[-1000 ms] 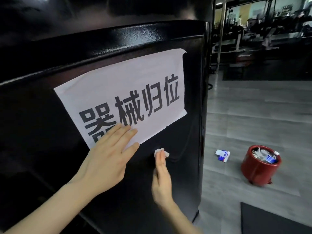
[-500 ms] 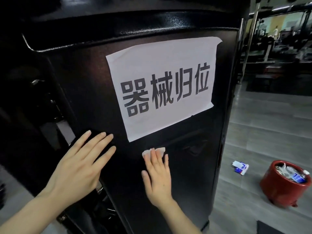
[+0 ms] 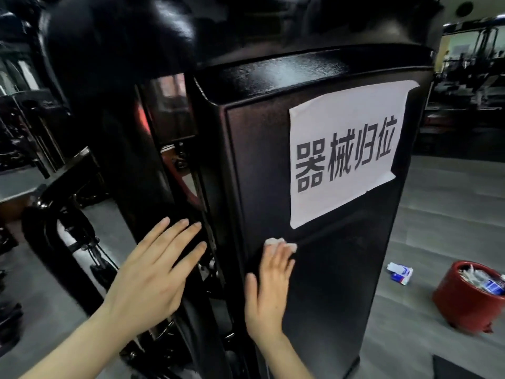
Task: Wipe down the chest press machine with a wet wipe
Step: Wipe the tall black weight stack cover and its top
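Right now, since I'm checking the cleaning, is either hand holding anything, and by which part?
The right hand presses a wet wipe flat against the black panel under its fingertips. The left hand holds nothing, fingers spread by the panel's edge.

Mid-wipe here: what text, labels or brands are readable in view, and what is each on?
"器械归位": large black characters on the white paper sign stuck to the machine's black panel.
Blue-and-white packet on the floor: print too small to read.
Wrappers in the red bin: blurred, unreadable.
No brand readable on the machine.
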### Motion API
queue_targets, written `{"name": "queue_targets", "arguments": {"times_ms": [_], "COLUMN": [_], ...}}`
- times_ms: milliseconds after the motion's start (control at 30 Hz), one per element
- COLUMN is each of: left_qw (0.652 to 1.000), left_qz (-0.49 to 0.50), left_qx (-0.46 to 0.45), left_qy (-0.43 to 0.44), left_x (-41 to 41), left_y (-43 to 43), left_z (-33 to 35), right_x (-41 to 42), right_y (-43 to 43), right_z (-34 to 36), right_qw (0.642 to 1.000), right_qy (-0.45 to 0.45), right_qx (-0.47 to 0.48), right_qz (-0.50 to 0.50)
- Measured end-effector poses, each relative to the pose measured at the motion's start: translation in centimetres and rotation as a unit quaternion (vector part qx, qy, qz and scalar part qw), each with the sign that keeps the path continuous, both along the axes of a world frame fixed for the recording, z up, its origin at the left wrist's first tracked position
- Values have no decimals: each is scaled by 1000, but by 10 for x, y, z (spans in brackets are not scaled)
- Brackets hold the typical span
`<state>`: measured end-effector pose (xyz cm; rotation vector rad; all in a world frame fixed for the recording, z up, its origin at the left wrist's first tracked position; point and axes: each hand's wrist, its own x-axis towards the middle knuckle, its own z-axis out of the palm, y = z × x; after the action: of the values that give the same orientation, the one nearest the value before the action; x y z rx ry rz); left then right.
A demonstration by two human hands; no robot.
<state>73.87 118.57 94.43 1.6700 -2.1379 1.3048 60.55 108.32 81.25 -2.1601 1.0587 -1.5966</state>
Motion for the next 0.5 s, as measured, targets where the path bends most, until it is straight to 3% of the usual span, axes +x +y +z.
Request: {"name": "queue_targets", "arguments": {"times_ms": [100, 233, 433, 500], "left_qw": [1000, 1000, 1000, 999], "left_qz": [-7, -1, -25, -30], "left_qx": [-16, -15, 4, 2], "left_qy": [10, 9, -19, -21], "left_x": [15, 35, 46, 50], "left_y": [7, 6, 2, 2], "left_z": [11, 19, 10, 9], "right_x": [12, 21, 25, 28], "right_y": [-14, -30, 26, 21], "right_z": [64, 137, 20, 42], "right_qw": [996, 994, 998, 998], "right_qy": [15, -48, -7, -24], "right_qx": [-83, -73, -12, -6], "right_qz": [-23, -70, -58, -60]}}
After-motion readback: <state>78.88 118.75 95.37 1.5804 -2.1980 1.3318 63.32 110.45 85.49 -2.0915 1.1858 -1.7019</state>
